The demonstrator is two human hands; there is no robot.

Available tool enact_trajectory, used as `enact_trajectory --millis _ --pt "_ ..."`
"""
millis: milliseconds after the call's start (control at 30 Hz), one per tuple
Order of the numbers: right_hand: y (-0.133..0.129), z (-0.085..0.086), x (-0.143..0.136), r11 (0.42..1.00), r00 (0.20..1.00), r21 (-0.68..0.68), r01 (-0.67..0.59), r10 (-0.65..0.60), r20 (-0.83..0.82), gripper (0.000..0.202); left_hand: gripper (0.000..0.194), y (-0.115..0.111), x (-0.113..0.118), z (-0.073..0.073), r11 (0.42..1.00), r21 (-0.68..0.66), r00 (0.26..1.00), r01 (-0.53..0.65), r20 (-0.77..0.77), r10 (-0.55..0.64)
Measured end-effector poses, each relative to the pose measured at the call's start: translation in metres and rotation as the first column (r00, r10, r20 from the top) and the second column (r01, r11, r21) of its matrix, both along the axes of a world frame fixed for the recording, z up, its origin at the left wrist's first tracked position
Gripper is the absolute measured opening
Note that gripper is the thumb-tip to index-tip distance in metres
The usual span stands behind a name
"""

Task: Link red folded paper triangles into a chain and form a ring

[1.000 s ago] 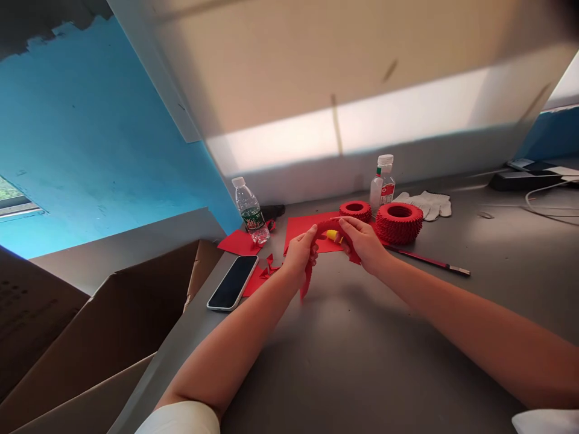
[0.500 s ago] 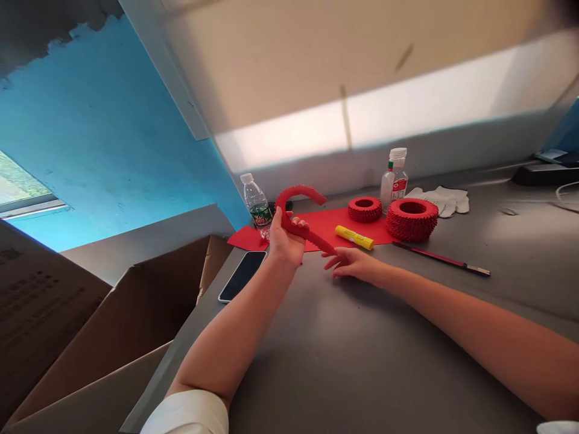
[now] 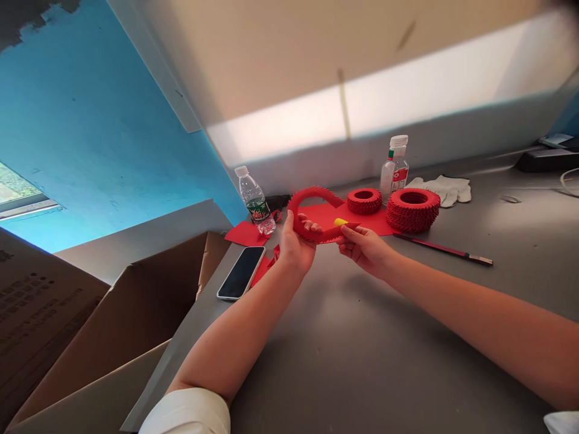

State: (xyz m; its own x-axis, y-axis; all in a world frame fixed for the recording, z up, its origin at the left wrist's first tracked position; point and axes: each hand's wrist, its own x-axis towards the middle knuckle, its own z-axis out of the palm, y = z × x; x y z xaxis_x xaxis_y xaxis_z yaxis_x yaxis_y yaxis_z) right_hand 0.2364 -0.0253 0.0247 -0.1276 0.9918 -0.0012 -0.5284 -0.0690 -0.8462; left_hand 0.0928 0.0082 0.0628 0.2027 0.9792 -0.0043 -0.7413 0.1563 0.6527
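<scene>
Red and bent round like a big letter C, the spiky strip (image 3: 312,193) is up in both hands, over the worktop (image 3: 353,361). The left grip (image 3: 298,246) is curled round the strip's lower left part, with the fingers coming up inside the bend. The right grip (image 3: 364,248) pinches the strip close to its lower end, and the pointy tip pokes out just above the thumb. The strip's other end curves over the top, farther away than both grips, and the two ends do not touch.

Just past the right grip's fingertips, a bit of a yellow tube (image 3: 341,222) peeks out from behind the strip. Beyond both grips lies a flat red sheet (image 3: 376,223). Past the right grip are a small spiky red ring (image 3: 364,204) and, more to the right, a bigger, taller one (image 3: 413,214). Behind them stand a little bottle (image 3: 386,176) and a bottle with a red label (image 3: 400,170), with white gloves (image 3: 446,190) beside. To the right of the right grip is a thin dark red stick (image 3: 441,248). Left of the left grip are a phone (image 3: 242,272) and a green-label bottle (image 3: 257,205).
</scene>
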Motion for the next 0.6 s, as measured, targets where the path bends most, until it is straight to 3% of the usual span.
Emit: enact_trajectory --millis 133,267,367,467,600 --pt "0.006 -0.002 0.003 0.991 0.992 -0.044 0.129 -0.129 0.016 0.023 0.031 -0.002 0.006 -0.015 0.998 0.051 0.998 0.027 -0.062 -0.024" --pt "0.015 0.006 0.014 0.941 0.941 -0.085 0.326 -0.332 -0.069 0.029 0.025 -0.009 0.013 -0.030 0.965 0.072 0.943 0.253 -0.241 -0.229" --pt "0.020 0.014 0.025 0.943 0.933 -0.067 0.327 -0.333 -0.136 0.029 0.025 -0.011 0.013 -0.035 0.908 0.040 0.842 0.417 -0.394 -0.369" --pt "0.022 0.014 0.031 0.953 0.947 -0.005 0.304 -0.303 -0.110 0.032 0.032 -0.005 0.007 -0.032 0.861 0.046 0.779 0.507 -0.451 -0.435" --pt "0.020 0.007 0.031 0.961 0.960 0.027 0.275 -0.276 0.038 0.048 0.033 0.008 -0.002 -0.026 0.902 0.084 0.807 0.423 -0.488 -0.332"
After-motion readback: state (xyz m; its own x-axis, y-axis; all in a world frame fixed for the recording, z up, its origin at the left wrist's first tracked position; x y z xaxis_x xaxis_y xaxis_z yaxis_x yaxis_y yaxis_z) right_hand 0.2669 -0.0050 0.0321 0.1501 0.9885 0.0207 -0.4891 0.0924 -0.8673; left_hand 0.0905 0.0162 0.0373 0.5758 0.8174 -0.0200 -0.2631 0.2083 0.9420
